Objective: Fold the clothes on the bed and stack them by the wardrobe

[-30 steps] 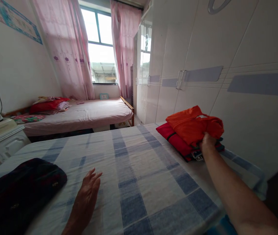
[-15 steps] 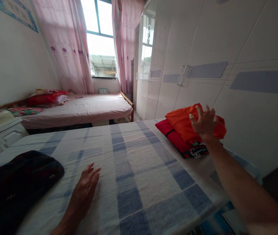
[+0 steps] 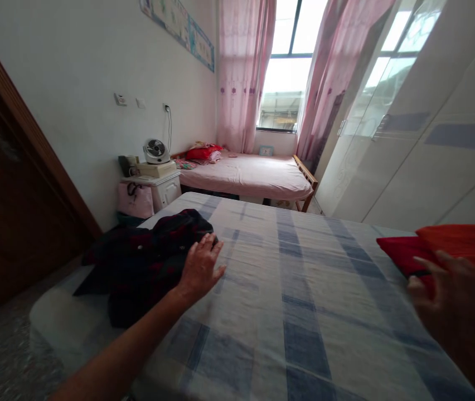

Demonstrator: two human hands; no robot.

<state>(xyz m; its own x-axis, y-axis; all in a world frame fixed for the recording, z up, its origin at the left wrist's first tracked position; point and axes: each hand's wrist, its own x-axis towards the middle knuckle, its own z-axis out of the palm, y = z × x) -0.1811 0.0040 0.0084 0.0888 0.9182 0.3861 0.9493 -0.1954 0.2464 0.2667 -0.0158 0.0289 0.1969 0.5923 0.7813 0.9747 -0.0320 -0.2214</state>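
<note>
My left hand is open, fingers spread, at the right edge of a dark plaid shirt with buttons; whether it touches the cloth I cannot tell. The shirt lies loosely crumpled on the left of the bed, which has a blue and white checked sheet. At the right, my right hand is open and smeared a little by motion, in front of a folded red garment and a folded orange garment. The orange one lies over the red one, and both run partly out of view.
A second bed with a pink sheet stands below the window. Left of it, a small fan sits on a white cabinet, with a pink bag beside it. White wardrobes line the right; a brown door is at far left.
The view has swung left, bringing the whole shirt and the door into sight. My left hand has moved to the shirt's edge. My right hand has drawn back from on top of the orange garment.
</note>
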